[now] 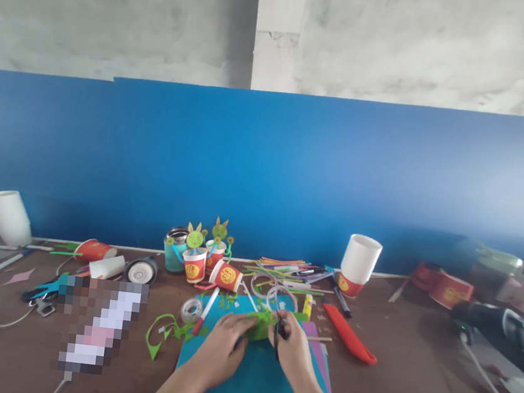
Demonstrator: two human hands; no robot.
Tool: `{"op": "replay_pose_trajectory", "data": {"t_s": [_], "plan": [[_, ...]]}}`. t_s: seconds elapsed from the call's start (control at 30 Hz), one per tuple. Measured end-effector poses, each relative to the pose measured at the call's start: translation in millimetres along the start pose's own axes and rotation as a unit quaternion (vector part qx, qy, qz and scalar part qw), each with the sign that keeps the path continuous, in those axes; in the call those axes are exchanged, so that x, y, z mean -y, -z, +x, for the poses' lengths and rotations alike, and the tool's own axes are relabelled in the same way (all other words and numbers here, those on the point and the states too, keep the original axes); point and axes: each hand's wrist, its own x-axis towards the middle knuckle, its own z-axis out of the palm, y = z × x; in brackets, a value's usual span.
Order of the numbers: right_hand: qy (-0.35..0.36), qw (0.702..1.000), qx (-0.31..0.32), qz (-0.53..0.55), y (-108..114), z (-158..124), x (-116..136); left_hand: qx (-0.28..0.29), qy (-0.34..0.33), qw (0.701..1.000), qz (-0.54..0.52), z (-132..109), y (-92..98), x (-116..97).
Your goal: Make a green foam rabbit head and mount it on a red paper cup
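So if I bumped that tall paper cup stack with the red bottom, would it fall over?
The paper cup stack might tip easily: it's tall and wider at the top than the bottom. It's probably light, since it looks like just paper cups.

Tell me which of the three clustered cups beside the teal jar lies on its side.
The rightmost cup; the left cup and rear cup both stand upright beneath green animal faces.
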Motion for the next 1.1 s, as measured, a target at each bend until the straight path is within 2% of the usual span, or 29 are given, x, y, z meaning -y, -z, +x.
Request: {"op": "replay_pose_trajectory", "data": {"t_s": [0.1, 0.3, 0.4, 0.47, 0.53, 0.6, 0.7, 0.77, 0.83, 0.93, 1.1], "plan": [[0.001, 0.999, -0.023, -0.038, 6, -1, 5, -0.026, -0.009, 1.0, -0.002, 0, -0.2, 2], [0.107, 0.987, -0.052, -0.108, 12, -9, 17, -0.167, 0.038, 0.985, 0.038, 3, -2.6, 16], [0.128, 0.983, -0.092, -0.092, 11, -10, 17, -0.188, 0.044, 0.981, 0.036, 4, -3.3, 16], [0.119, 0.987, -0.094, -0.052, 10, -9, 17, -0.191, 0.038, 0.98, 0.03, 4, -4.3, 13], [0.101, 0.991, -0.082, 0.014, 8, -7, 15, -0.186, 0.036, 0.982, -0.002, 5, -6.0, 8], [0.092, 0.99, -0.067, 0.087, 5, -5, 14, -0.182, 0.059, 0.979, -0.077, 7, -8.3, 3], [0.087, 0.983, -0.028, 0.157, 1, -6, 14, -0.172, 0.132, 0.947, -0.237, 10, -11.4, -3], [0.078, 0.981, -0.002, 0.177, 1, -8, 17, -0.165, 0.159, 0.925, -0.304, 12, -12.1, -4], [0.073, 0.979, 0.009, 0.189, 1, -12, 22, -0.173, 0.165, 0.912, -0.333, 13, -10.6, -3], [0.054, 0.979, 0.037, 0.192, 3, -16, 28, -0.218, 0.175, 0.888, -0.364, 13, -5.1, -1], [-0.021, 0.972, 0.165, 0.166, 0, -18, 30, -0.265, 0.189, 0.863, -0.386, 11, 2.6, -1]]}}
